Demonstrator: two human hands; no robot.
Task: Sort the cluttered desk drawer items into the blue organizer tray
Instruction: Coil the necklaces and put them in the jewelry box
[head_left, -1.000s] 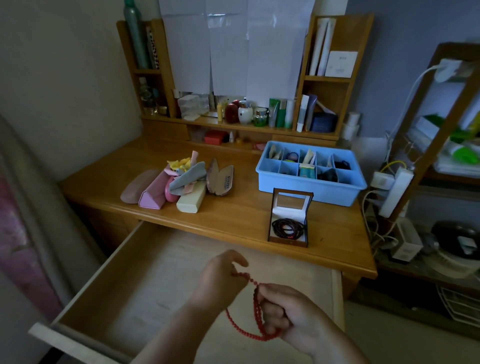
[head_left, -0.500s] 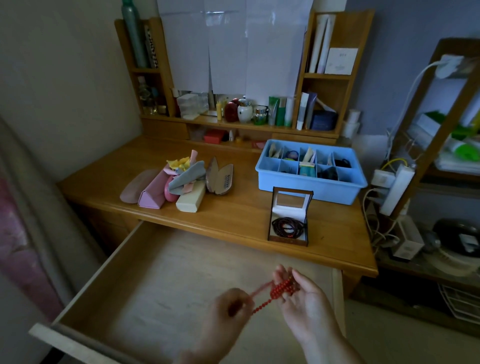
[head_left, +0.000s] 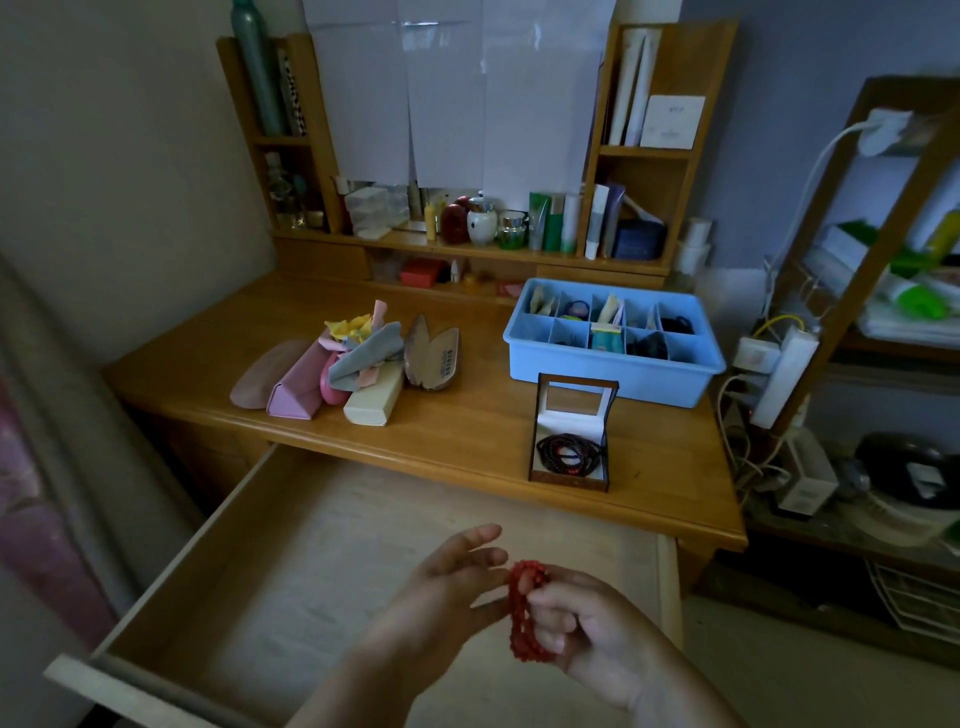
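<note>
Right hand (head_left: 587, 623) curls around the bunched red bead string (head_left: 525, 610), left hand (head_left: 447, 582) loose-fingered beside it; blue organizer tray (head_left: 613, 374) lies ahead-right across the surface, nearer the right

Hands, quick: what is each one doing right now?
Left hand: open, fingers straight, fingertips at the red bead bracelet.
Right hand: closed, fingers curled round the bunched bracelet.

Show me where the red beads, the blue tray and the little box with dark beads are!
red beads (head_left: 525, 613), head view, middle of the bunched loops.
blue tray (head_left: 613, 370), head view, its front wall.
little box (head_left: 570, 482), head view, its front rim.
</note>
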